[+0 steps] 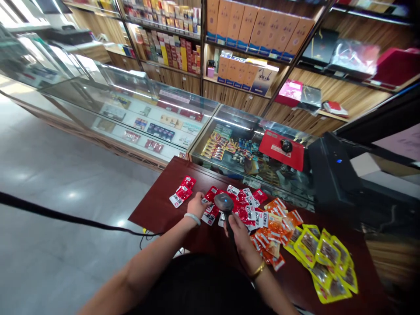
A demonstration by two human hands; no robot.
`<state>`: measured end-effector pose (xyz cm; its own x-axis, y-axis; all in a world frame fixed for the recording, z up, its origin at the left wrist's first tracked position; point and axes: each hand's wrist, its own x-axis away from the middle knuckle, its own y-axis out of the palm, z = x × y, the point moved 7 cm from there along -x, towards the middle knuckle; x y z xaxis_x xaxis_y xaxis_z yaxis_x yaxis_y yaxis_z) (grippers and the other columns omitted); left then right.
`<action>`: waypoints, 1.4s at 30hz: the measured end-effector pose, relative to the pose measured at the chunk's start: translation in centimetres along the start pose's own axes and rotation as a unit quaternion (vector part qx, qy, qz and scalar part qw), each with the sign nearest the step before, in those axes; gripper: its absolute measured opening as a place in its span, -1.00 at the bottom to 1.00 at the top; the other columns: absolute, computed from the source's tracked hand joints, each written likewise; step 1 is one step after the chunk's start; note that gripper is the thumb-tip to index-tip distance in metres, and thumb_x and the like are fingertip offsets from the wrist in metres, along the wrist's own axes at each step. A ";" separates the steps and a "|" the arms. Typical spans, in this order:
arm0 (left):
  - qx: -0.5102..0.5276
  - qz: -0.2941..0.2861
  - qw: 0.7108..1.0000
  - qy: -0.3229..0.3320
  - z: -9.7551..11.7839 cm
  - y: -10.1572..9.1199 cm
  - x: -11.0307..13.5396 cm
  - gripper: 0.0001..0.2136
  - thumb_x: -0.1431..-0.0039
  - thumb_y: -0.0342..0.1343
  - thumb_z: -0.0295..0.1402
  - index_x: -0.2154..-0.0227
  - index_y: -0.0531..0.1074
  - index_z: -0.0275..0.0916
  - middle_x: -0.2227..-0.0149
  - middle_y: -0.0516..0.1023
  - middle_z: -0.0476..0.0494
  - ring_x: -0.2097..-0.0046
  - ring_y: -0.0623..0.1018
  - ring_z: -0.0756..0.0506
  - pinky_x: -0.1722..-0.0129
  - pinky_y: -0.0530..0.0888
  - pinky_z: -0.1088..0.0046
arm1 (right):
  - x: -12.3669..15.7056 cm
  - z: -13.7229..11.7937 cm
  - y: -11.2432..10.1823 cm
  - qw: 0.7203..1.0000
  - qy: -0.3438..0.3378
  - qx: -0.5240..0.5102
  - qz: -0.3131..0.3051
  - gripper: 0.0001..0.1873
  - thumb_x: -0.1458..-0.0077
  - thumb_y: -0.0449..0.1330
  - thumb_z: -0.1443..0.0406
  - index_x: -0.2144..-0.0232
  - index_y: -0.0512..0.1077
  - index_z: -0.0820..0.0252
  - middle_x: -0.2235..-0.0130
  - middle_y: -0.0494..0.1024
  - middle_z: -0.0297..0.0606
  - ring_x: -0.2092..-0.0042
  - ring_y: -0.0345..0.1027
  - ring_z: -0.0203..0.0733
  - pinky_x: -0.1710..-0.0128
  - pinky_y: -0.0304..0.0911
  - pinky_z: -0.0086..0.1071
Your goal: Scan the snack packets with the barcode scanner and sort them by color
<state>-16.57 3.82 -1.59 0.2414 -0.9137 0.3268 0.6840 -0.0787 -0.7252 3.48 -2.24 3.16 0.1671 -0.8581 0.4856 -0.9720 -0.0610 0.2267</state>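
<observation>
My right hand [239,232] is wrapped round the handle of a black barcode scanner [223,201], whose head, with a small blue light, hangs over the red packets. My left hand [197,206] has its fingers closed on the edge of a red-and-white snack packet [209,211], just left of the scanner head. A heap of similar red-and-white packets [244,209] lies under and right of the scanner. Two or so more red packets [183,191] lie apart, to the left of my left hand.
Orange packets [275,225] and yellow snack bags [324,258] lie on the dark red table [154,197] to the right. Behind it stands a glass display counter [197,131] bearing a red mat [278,151] and a black mouse [286,146]. A black machine [341,175] stands at right.
</observation>
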 end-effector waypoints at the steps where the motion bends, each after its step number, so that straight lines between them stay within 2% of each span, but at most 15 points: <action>1: 0.008 0.004 1.000 -0.002 -0.8 -0.2 0.6 -0.67 0.01 0.24 -0.15 0.25 0.29 -0.15 0.35 0.52 -0.01 0.30 0.52 -0.07 0.32 0.30 0.49 | -0.2 -0.2 0.5 1.000 -0.001 0.005 -0.014 -0.55 -0.03 0.20 -0.09 0.27 0.34 0.14 0.56 0.32 -0.46 0.59 0.12 -0.37 0.59 0.05 -0.48; 5: 0.026 0.011 0.999 -0.038 -3.8 -1.1 2.0 -0.69 0.00 0.22 -0.16 0.27 0.29 -0.16 0.41 0.48 0.03 0.34 0.50 -0.04 0.35 0.30 0.51 | -0.5 0.1 2.3 0.998 0.001 0.014 -0.062 -0.53 -0.05 0.18 -0.09 0.22 0.35 0.15 0.56 0.32 -0.46 0.59 0.12 -0.36 0.59 0.05 -0.48; 9: 0.031 0.021 0.995 -0.098 -6.8 -3.0 2.1 -0.70 -0.04 0.17 -0.13 0.23 0.29 -0.15 0.34 0.52 -0.01 0.32 0.50 -0.05 0.32 0.32 0.48 | 0.0 1.3 2.4 0.997 0.032 0.016 -0.067 -0.45 0.03 0.22 -0.14 0.18 0.36 0.13 0.57 0.33 -0.47 0.60 0.13 -0.35 0.60 0.06 -0.46; 12: -0.035 0.071 0.988 -0.135 -8.3 -5.3 2.4 -0.61 -0.02 0.17 -0.10 0.12 0.31 -0.15 0.14 0.51 -0.14 0.08 0.48 -0.18 0.13 0.34 0.37 | 0.6 1.6 1.3 0.998 0.038 0.010 -0.048 -0.48 0.04 0.24 -0.12 0.21 0.37 0.12 0.55 0.35 -0.45 0.58 0.16 -0.34 0.59 0.07 -0.47; 15: -0.129 0.127 0.978 -0.100 -7.2 -6.4 3.2 -0.46 0.00 0.19 -0.10 -0.05 0.26 -0.11 -0.15 0.32 -0.23 -0.18 0.26 -0.27 -0.11 0.20 0.24 | 1.4 1.2 -0.4 0.999 0.027 0.012 -0.018 -0.56 -0.01 0.21 -0.11 0.35 0.37 0.13 0.53 0.36 -0.41 0.55 0.17 -0.33 0.58 0.08 -0.46; 17: -0.159 0.092 0.982 -0.041 -5.2 -5.0 3.8 -0.46 -0.03 0.17 -0.12 -0.09 0.24 -0.10 -0.20 0.24 -0.22 -0.22 0.19 -0.26 -0.17 0.12 0.23 | 1.8 0.7 -1.5 1.000 0.013 0.022 0.010 -0.55 -0.02 0.19 -0.12 0.44 0.35 0.13 0.53 0.36 -0.39 0.55 0.16 -0.31 0.57 0.09 -0.44; 19: -0.171 0.016 0.985 0.017 -3.0 -2.3 4.4 -0.51 -0.04 0.16 -0.12 -0.05 0.30 -0.11 -0.17 0.28 -0.22 -0.18 0.22 -0.26 -0.17 0.11 0.24 | 2.2 0.3 -2.4 0.999 0.000 0.028 0.035 -0.54 -0.03 0.17 -0.14 0.48 0.33 0.13 0.54 0.35 -0.38 0.56 0.15 -0.30 0.57 0.08 -0.42; 21: -0.177 -0.035 0.982 0.052 -1.1 0.2 4.8 -0.52 -0.03 0.16 -0.11 -0.02 0.32 -0.14 -0.13 0.30 -0.24 -0.14 0.25 -0.26 -0.15 0.12 0.22 | 2.6 0.1 -2.9 0.999 -0.005 0.027 0.047 -0.53 -0.03 0.16 -0.14 0.48 0.32 0.13 0.56 0.34 -0.39 0.56 0.13 -0.30 0.58 0.08 -0.41; 25: -0.197 -0.050 0.976 0.076 1.0 3.1 4.2 -0.49 0.05 0.24 -0.11 0.03 0.33 -0.19 -0.11 0.31 -0.28 -0.13 0.27 -0.28 -0.09 0.18 0.22 | 3.4 0.3 -2.8 0.999 -0.001 0.025 0.038 -0.54 -0.05 0.15 -0.13 0.46 0.32 0.13 0.56 0.33 -0.41 0.58 0.13 -0.32 0.57 0.07 -0.43; 28: -0.188 -0.074 0.978 0.052 0.7 3.8 3.1 -0.57 0.04 0.25 -0.16 0.12 0.34 -0.22 0.03 0.44 -0.29 -0.05 0.39 -0.26 -0.01 0.26 0.27 | 3.7 0.8 -2.5 0.999 0.012 0.038 0.030 -0.53 -0.02 0.16 -0.15 0.43 0.35 0.13 0.59 0.34 -0.43 0.61 0.12 -0.34 0.59 0.04 -0.44; 32: -0.086 -0.120 0.989 -0.033 -1.3 4.0 2.7 -0.57 -0.02 0.22 -0.16 0.09 0.25 -0.19 0.25 0.54 -0.14 0.17 0.54 -0.14 0.18 0.34 0.41 | 3.8 1.2 -2.1 0.999 0.022 0.044 0.018 -0.51 0.01 0.18 -0.15 0.34 0.39 0.14 0.60 0.35 -0.46 0.63 0.13 -0.36 0.61 0.03 -0.45; 35: -0.020 -0.113 0.992 -0.043 -2.0 3.6 3.1 -0.59 0.02 0.26 -0.17 0.16 0.25 -0.17 0.27 0.55 -0.08 0.20 0.55 -0.09 0.24 0.35 0.47 | 3.5 1.4 -1.5 0.999 0.027 0.034 0.002 -0.53 0.00 0.19 -0.13 0.31 0.38 0.12 0.59 0.34 -0.48 0.62 0.13 -0.36 0.60 0.04 -0.46; 39: 0.011 -0.094 0.994 -0.047 -2.9 3.3 3.8 -0.63 0.05 0.29 -0.22 0.23 0.27 -0.18 0.30 0.54 -0.06 0.23 0.55 -0.08 0.26 0.35 0.49 | 3.0 1.4 -0.2 0.998 0.020 0.033 -0.040 -0.56 -0.03 0.19 -0.11 0.41 0.37 0.14 0.58 0.34 -0.46 0.60 0.13 -0.37 0.58 0.06 -0.46; 42: 0.040 -0.081 0.995 -0.046 -3.8 3.1 4.1 -0.61 0.07 0.29 -0.20 0.25 0.26 -0.20 0.33 0.53 -0.05 0.26 0.55 -0.08 0.28 0.36 0.50 | 2.6 1.5 0.4 0.998 0.013 0.034 -0.056 -0.57 -0.05 0.18 -0.09 0.39 0.38 0.15 0.57 0.35 -0.44 0.59 0.13 -0.38 0.58 0.06 -0.47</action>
<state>-16.12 -1.72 -4.80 0.1828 -0.8507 0.4928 0.7711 -0.1870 -0.6087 3.24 -5.28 3.27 0.2780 -0.8302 0.4831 -0.9560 -0.1901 0.2235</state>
